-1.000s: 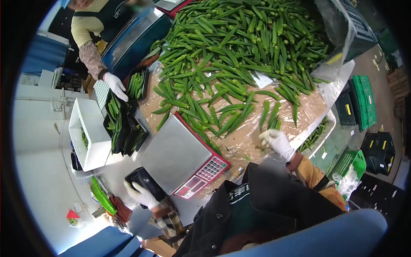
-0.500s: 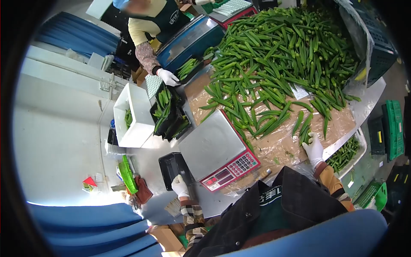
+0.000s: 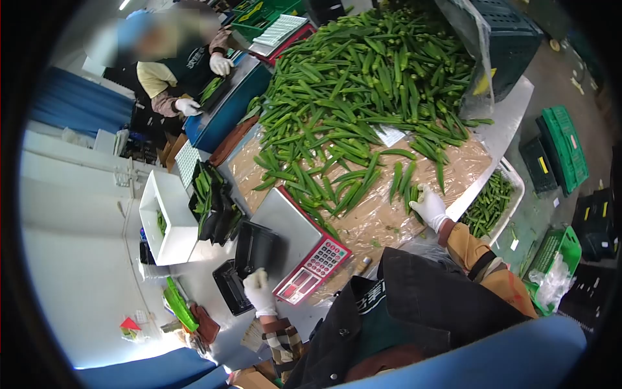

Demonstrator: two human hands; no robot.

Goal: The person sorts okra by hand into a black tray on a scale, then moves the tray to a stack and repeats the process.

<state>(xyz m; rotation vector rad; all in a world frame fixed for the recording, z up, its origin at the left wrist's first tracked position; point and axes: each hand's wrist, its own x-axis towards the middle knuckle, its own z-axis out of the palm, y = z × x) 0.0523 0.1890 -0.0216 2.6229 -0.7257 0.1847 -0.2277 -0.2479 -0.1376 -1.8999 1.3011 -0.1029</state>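
Observation:
My left hand [image 3: 259,293], in a white glove, is closed on the near edge of a black tray [image 3: 256,245], which is tilted over the left side of the scale [image 3: 285,227]. A second black tray [image 3: 227,285] lies on the metal table just left of it. My right hand [image 3: 427,206], gloved too, has its fingers curled round some okra [image 3: 411,193] at the near edge of the large okra pile [image 3: 369,78]. Its fingertips touch the pods on the plastic-covered cardboard.
Filled black trays [image 3: 210,201] and a white foam box [image 3: 170,217] stand at the left. A co-worker [image 3: 188,65] handles a tray at the upper left. A white basket of okra [image 3: 492,204] is below the table's right edge.
My left hand has lifted a black tray from the other and brought it to the scale. The co-worker's hands have moved to a tray farther back. The whole view has shifted.

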